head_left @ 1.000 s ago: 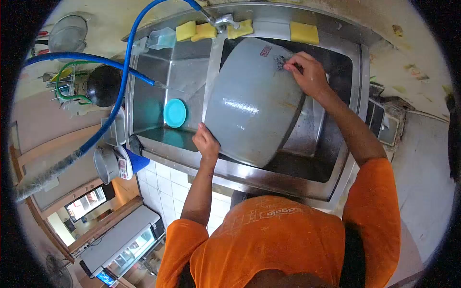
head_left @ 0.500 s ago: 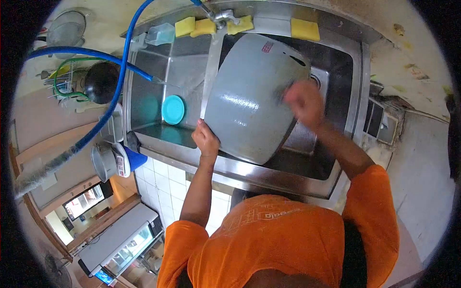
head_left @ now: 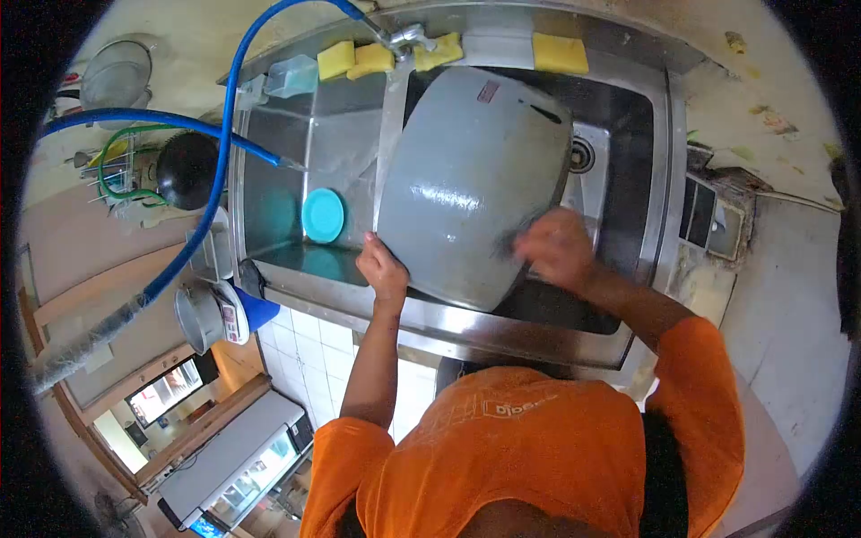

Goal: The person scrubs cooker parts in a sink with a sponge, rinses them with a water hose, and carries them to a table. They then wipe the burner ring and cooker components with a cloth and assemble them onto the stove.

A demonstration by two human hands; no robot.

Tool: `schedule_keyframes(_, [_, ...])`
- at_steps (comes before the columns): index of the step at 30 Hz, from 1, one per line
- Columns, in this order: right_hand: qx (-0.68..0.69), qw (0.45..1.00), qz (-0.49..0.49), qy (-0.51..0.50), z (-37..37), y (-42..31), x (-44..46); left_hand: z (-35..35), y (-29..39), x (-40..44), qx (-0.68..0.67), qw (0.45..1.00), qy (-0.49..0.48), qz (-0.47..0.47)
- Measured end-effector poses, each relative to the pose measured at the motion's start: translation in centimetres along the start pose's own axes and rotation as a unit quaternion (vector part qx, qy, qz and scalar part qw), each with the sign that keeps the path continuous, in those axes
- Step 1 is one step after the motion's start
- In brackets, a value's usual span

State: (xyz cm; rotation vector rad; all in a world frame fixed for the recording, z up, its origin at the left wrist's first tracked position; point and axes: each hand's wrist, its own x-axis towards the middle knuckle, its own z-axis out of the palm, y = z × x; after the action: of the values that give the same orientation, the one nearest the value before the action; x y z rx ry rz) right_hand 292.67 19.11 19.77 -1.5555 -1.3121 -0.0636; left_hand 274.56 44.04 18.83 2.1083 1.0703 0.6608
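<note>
A large grey plastic tub (head_left: pixel 462 193) with a small red label lies tipped over the right sink basin (head_left: pixel 628 211), its wet outer side facing up. My left hand (head_left: pixel 384 269) is closed on the tub's near left edge, thumb on the outside. My right hand (head_left: pixel 558 248) is closed around a dark scouring pad (head_left: pixel 511 247) and presses it against the tub's lower right side. The pad is blurred and mostly covered by my fingers.
A turquoise bowl (head_left: pixel 323 215) lies in the left basin (head_left: pixel 345 125). Several yellow sponges (head_left: pixel 560 54) line the back ledge near the tap (head_left: pixel 413 38). A blue hose (head_left: pixel 220 170) arches over the left side. The drain (head_left: pixel 581 154) shows beside the tub.
My right hand has moved with the scouring pad down the tub's side toward me, uncovering the drain. My left hand keeps its grip on the edge.
</note>
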Motion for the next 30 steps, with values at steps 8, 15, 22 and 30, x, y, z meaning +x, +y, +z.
schedule_keyframes(8, [0.032, 0.966, 0.254, -0.02, -3.0, 4.8, 10.9, -1.2, -1.7, -1.3, 0.027, 0.999, -0.023, 0.016])
schedule_keyframes(15, [-0.013, 0.955, 0.289, -0.065, 1.0, 4.9, 10.3, -0.2, -1.4, 0.2, 0.058, 0.998, -0.027, 0.005])
schedule_keyframes(22, [0.015, 0.974, 0.201, -0.103, 4.8, 3.1, 7.8, -0.1, -0.7, 0.2, 0.015, 0.999, 0.004, 0.036])
schedule_keyframes(30, [-0.108, 0.988, 0.068, -0.088, 2.0, -2.0, 7.8, 0.0, -1.1, -0.2, 0.04, 0.996, 0.015, 0.082])
